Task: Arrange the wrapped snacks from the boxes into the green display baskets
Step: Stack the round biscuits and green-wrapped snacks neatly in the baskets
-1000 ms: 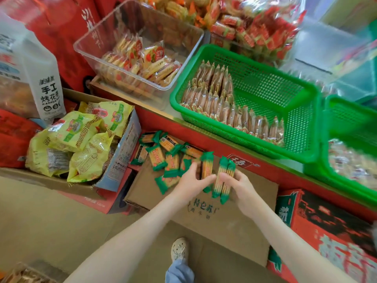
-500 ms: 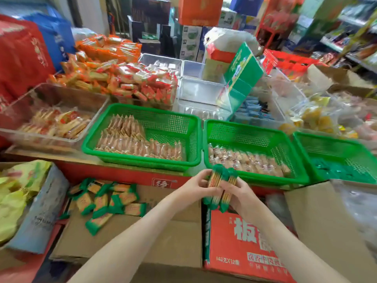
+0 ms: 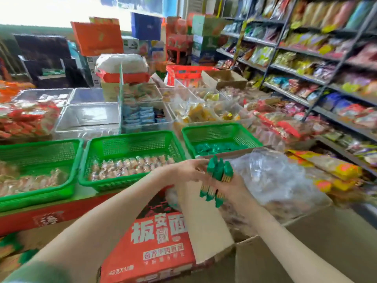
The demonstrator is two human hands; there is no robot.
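Note:
Both hands hold one small stack of green-ended wrapped snacks upright in mid-air. My left hand pinches the stack from the left and my right hand grips it from the right. Three green display baskets stand in a row behind. The right green basket, just beyond the stack, holds green-wrapped snacks. The middle green basket has a row of pale wrapped snacks along its front. The left green basket also holds pale wrapped snacks.
A red printed carton lies under my forearms. An open cardboard box with a clear plastic liner sits at the right. Clear bins of snacks stand behind the baskets, and stocked shelves line the right side.
My view has swung up and to the right. Both hands carried the stack of snacks from the low cardboard box rightward, to just in front of the right green basket.

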